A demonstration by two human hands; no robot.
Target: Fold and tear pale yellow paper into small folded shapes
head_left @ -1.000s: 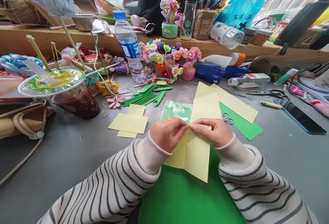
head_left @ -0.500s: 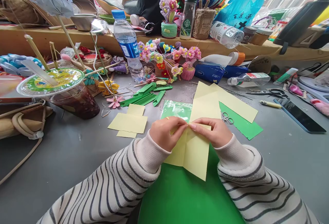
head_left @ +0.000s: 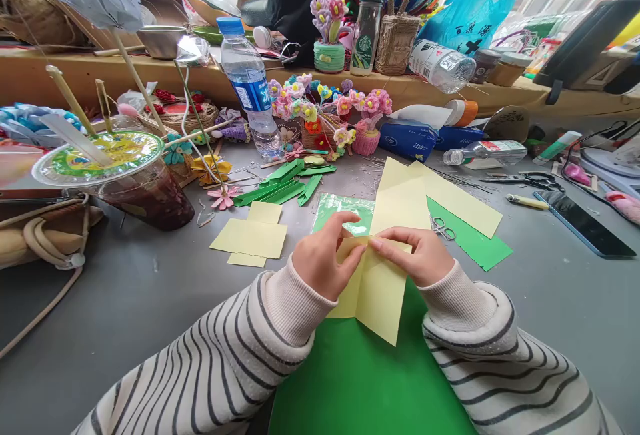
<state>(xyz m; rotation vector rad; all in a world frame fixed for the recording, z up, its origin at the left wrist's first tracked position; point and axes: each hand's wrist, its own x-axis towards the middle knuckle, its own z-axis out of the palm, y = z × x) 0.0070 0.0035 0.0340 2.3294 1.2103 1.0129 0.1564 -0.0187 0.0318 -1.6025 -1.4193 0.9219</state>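
Observation:
A pale yellow sheet of paper with a crease down its middle is held up over a large green sheet. My right hand pinches its top edge near the crease between thumb and fingers. On the left side of that edge lies the thumb of my left hand; its index finger is raised off the paper, and its other fingers are hidden behind. Just beyond my hands stands more yellow paper, beside a green sheet in clear plastic.
Yellow paper pieces lie to the left, with folded green strips behind. Small scissors, larger scissors and a phone are at right. A drink cup and water bottle stand at left.
My left index finger has lifted away from the paper's edge, where it was pinched against the thumb. The right hand keeps its grip in nearly the same place.

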